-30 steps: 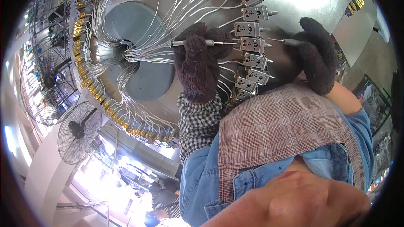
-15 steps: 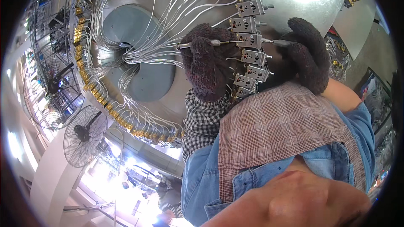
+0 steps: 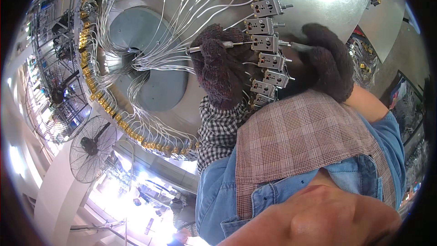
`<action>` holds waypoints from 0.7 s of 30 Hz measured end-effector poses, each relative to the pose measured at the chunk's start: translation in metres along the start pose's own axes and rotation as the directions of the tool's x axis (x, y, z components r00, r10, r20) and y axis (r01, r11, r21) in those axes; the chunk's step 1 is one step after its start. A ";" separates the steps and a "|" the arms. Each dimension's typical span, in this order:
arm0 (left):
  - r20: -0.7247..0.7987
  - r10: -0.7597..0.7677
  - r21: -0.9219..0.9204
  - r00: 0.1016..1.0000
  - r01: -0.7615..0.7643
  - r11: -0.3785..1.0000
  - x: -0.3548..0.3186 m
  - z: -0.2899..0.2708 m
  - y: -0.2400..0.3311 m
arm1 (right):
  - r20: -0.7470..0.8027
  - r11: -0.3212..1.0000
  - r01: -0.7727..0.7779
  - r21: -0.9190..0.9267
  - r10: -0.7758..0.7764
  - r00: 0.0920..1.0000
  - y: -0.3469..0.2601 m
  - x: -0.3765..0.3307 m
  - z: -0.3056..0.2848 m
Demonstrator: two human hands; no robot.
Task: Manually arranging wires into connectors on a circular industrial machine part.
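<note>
While both gloved hands work the switch row, left hand (image 3: pixel 223 70) is closed round a thin metal driver (image 3: pixel 214 46), tip at a grey switch block (image 3: pixel 265 42). Right hand (image 3: pixel 330 64) curls behind the row w/ fingers bent, grip hidden. Best keep driver square, steady block. Farther: white wires (image 3: pixel 150 59), round metal disc (image 3: pixel 150 54), fans (image 3: pixel 93 148).

Only one view is given, from a wide fisheye camera worn on the person's head. It looks down along the person's own chest and forearms, which fill the lower right, onto a round metal plate (image 3: pixel 150 86) ringed with white wires and grey switch blocks (image 3: pixel 266 41). The camera sits close: the gloved left hand (image 3: pixel 221 70) and right hand (image 3: pixel 330 66) lie near the centre. Straight edges bow near the dark rim, where pedestal fans (image 3: pixel 91 148) appear small at the left.
</note>
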State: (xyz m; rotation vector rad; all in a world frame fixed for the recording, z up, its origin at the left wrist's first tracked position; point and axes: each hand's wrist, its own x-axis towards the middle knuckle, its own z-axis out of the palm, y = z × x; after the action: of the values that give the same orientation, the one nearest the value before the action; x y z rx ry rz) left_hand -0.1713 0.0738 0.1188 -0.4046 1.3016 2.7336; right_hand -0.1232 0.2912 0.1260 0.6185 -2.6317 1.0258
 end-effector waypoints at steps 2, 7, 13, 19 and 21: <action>0.021 -0.036 -0.038 0.999 0.037 0.999 0.000 -0.001 0.001 | -0.010 0.744 -0.338 0.576 0.420 0.907 -0.008 -0.001 -0.002; 0.037 -0.046 -0.048 0.998 0.047 0.998 0.001 0.000 0.001 | 0.008 0.841 -0.323 0.435 0.355 0.935 -0.004 -0.009 0.001; 0.041 -0.051 -0.052 0.998 0.053 0.997 0.003 -0.002 0.001 | 0.000 0.959 -0.176 0.224 0.181 0.984 0.003 -0.008 0.002; -0.009 -0.068 -0.051 0.998 0.067 0.996 0.002 0.001 0.002 | -0.034 0.813 -0.290 0.504 0.354 0.935 0.000 -0.005 0.005; 0.010 -0.039 -0.026 0.999 0.040 0.999 0.003 0.000 0.002 | 0.039 0.828 -0.326 0.456 0.347 0.937 0.001 -0.006 0.004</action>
State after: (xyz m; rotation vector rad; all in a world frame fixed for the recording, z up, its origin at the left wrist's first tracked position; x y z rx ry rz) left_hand -0.1742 0.0723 0.1198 -0.4145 1.2436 2.7191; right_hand -0.1185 0.2905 0.1206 0.2010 -2.5156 1.7749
